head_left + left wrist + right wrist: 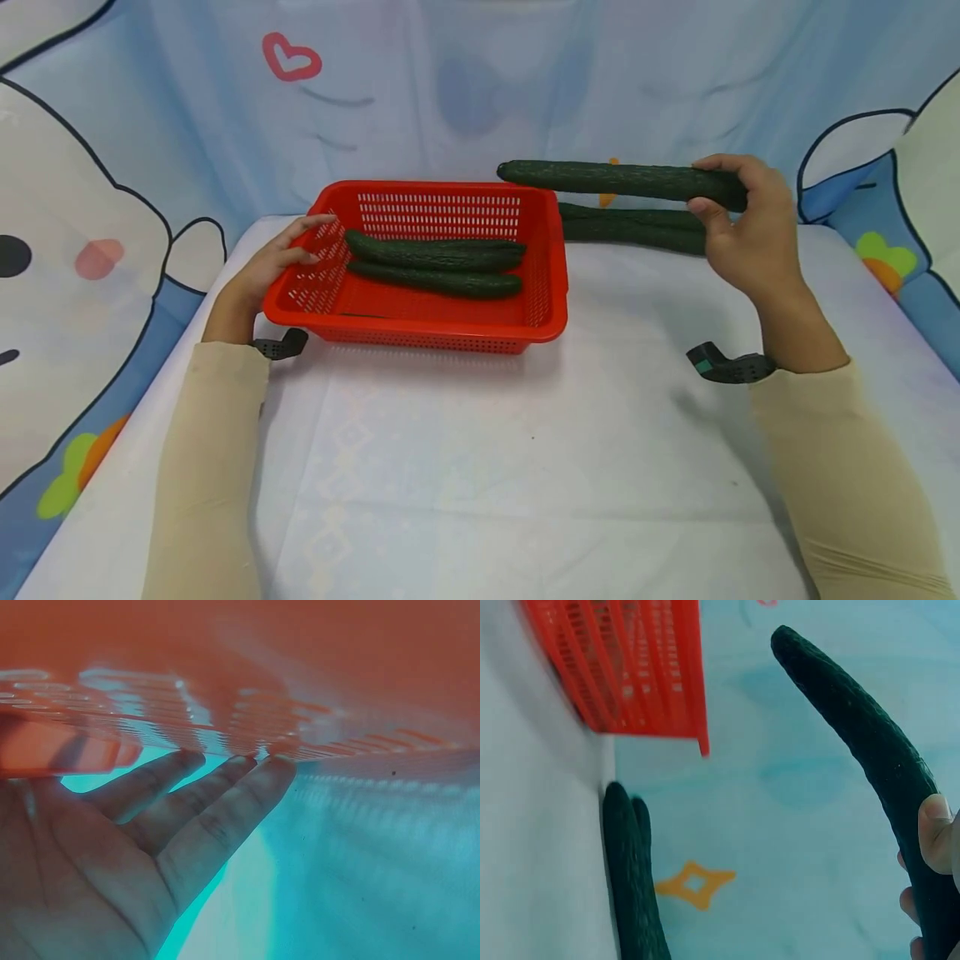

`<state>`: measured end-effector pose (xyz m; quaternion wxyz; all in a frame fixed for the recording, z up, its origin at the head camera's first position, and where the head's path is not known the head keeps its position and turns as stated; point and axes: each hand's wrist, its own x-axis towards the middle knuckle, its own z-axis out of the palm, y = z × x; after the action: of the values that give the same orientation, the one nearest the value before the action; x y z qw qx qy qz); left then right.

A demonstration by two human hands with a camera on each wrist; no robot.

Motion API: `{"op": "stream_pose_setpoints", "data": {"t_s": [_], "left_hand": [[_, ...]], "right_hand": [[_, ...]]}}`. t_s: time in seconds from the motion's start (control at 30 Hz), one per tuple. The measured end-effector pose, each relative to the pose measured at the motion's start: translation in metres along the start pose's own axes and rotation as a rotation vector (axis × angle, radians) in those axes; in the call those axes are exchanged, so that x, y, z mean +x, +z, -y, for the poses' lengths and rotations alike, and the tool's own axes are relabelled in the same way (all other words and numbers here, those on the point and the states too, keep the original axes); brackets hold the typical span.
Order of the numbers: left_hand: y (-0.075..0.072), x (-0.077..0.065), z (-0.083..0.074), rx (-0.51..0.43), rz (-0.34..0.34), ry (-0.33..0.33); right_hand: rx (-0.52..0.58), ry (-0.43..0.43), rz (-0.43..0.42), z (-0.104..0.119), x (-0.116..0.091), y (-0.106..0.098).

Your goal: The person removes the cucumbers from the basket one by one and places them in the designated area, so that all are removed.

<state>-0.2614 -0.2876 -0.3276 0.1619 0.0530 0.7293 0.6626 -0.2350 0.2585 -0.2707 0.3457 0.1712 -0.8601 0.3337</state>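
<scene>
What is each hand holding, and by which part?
The right hand grips a cucumber near its right end in the head view. The left hand holds the red basket by the left side.

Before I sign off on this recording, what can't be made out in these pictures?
- Head: the right ends of the resting cucumbers, hidden behind the right hand.
- Right wrist: the near end of the held cucumber, cut off by the picture's lower edge.
- Right wrist: the rest of the basket, cut off by the top edge.
- Left wrist: the cucumbers inside, hidden by the basket's blurred wall.
</scene>
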Motion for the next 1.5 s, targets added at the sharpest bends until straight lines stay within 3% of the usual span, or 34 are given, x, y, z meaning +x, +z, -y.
{"op": "stream_pose_setpoints", "data": {"t_s": [0.23, 0.33, 0.5, 0.8, 0.97, 1.5], "left_hand": [[-0.002, -0.001, -0.002, 0.018, -0.012, 0.013], [-0.002, -0.002, -0.002, 0.007, -0.012, 0.010], [-0.001, -0.004, 0.001, 0.005, -0.020, -0.013], [-0.001, -0.004, 0.000, -0.020, 0.012, 0.041], [0.000, -0.003, -0.001, -0.028, 0.014, 0.033], [0.000, -0.001, -0.001, 0.001, 0.007, 0.020]], "right_hand": [[-0.062, 0.195, -0.023, -0.024, 0.005, -0.012], [-0.122, 0.283, 0.004, -0.032, 0.006, -0.014], [-0.183, 0.348, 0.081, -0.042, 0.004, -0.016], [-0.197, 0.371, 0.284, -0.057, 0.001, -0.012], [-0.200, 0.361, 0.367, -0.061, -0.003, -0.005], [-0.241, 0.367, 0.440, -0.082, -0.015, 0.026]]}}
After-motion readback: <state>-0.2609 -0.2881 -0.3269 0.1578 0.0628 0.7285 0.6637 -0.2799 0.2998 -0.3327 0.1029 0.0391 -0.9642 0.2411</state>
